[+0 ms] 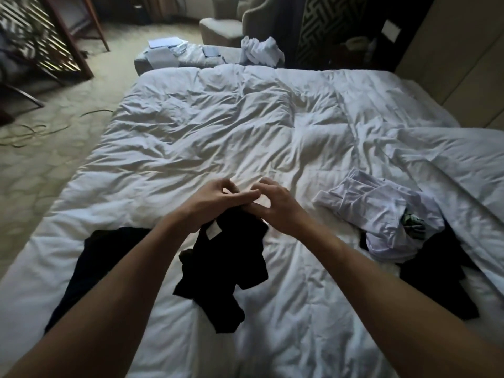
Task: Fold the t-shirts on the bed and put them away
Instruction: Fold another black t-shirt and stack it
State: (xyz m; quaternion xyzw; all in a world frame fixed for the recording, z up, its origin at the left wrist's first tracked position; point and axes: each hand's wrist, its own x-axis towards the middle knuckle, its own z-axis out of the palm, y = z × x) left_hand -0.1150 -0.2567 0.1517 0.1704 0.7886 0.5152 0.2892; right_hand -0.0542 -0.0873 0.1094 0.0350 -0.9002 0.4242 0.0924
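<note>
Centrally, both hands (240,203) bunch black t-shirt (229,263) above bed (218,137).

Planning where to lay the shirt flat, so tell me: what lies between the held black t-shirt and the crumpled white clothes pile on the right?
In the head view, only bare wrinkled white duvet separates the black t-shirt from the white clothes pile.

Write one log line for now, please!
both hands: left hand, right hand | grip: bunched black cotton t-shirt | over: rumpled white duvet | unfolded
</note>
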